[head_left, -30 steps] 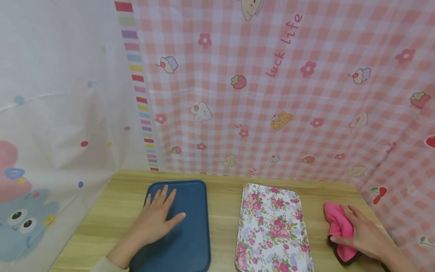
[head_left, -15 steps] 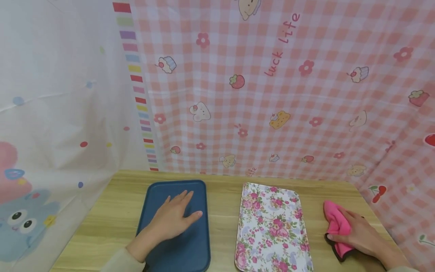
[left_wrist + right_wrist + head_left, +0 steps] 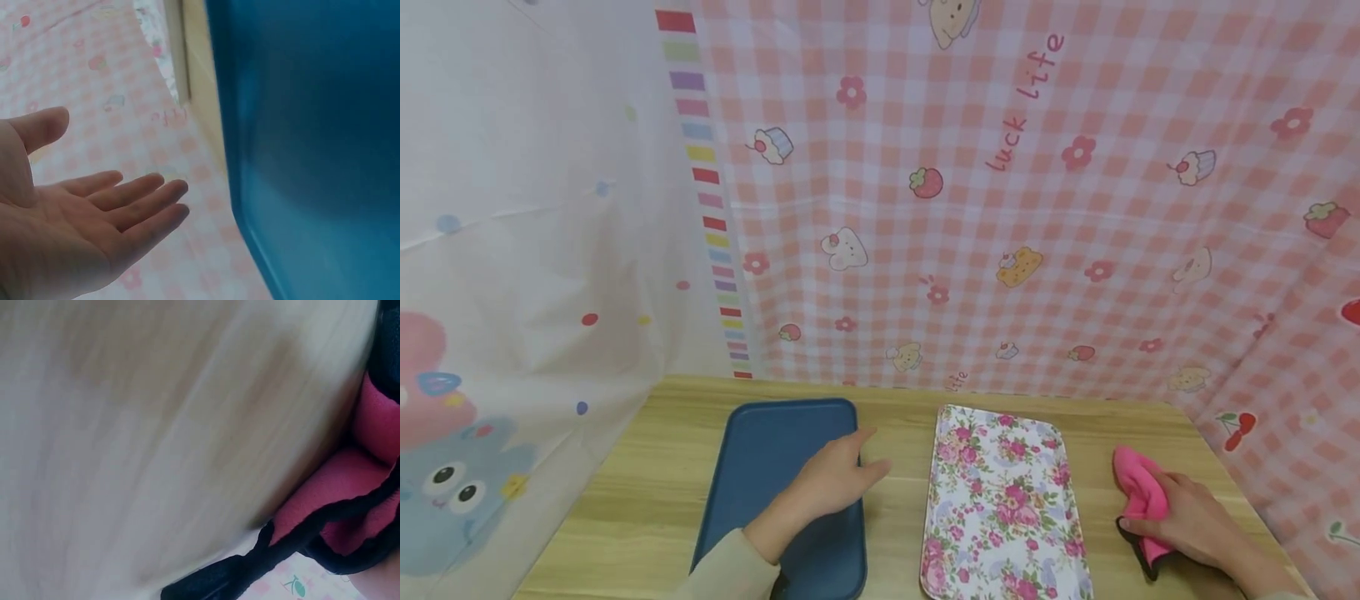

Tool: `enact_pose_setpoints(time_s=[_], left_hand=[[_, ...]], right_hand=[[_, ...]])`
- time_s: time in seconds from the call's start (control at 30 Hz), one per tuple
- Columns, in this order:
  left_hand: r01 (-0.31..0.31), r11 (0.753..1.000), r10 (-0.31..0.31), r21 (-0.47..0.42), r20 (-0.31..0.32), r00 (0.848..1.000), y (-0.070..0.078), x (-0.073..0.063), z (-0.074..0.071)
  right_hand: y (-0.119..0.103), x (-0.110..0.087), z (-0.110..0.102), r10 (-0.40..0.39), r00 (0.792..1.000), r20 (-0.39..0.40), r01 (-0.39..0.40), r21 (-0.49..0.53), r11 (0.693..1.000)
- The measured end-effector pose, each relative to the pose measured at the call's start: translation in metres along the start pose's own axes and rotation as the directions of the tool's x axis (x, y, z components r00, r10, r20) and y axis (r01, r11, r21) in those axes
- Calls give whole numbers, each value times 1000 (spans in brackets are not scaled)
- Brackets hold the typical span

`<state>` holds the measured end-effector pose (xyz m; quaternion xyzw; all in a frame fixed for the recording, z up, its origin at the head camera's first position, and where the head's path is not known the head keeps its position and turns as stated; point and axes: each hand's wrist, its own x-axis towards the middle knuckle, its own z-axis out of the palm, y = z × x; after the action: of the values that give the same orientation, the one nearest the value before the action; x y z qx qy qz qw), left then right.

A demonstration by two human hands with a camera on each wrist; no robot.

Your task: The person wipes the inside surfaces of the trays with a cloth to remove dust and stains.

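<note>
where cloth [image 3: 1139, 483] bunches, right hand [image 3: 1197, 518] seemingly grips it

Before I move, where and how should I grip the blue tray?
Probably grip the blue tray midway along its left rim, coming from the left with your open left hand: it lies flat, the rim is slightly raised, and bare table alongside leaves finger room.

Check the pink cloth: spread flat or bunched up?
Bunched up: the pink cloth lies in thick folds, and the right hand grips it.
</note>
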<state>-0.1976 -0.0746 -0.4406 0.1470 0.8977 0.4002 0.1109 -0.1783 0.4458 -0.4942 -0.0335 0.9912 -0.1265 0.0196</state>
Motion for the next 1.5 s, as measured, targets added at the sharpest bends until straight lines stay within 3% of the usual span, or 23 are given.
enact_pose_setpoints(time_s=[0.17, 0.37, 0.53, 0.93, 1.17, 1.5], left_hand=[[15, 991, -9, -133, 44, 999, 9, 8, 11], [44, 980, -33, -196, 58, 998, 21, 15, 27], [83, 965, -68, -247, 71, 995, 31, 20, 40], [216, 942, -214, -255, 38, 976, 38, 30, 68], [219, 952, -212, -213, 53, 976, 36, 39, 75], [293, 926, -274, -239, 110, 956, 31, 56, 81]], right_hand=[[-3, -3, 0, -12, 1000, -19, 12, 22, 1000], [-9, -5, 3, -17, 998, -62, 18, 4, 1000], [-9, -5, 4, -21, 999, -47, 23, 33, 999], [-12, -7, 5, -14, 999, -48, 16, 46, 999], [-18, -6, 5, -14, 1000, -27, 15, 52, 999], [-19, -6, 5, -8, 1000, -30, 11, 75, 997]])
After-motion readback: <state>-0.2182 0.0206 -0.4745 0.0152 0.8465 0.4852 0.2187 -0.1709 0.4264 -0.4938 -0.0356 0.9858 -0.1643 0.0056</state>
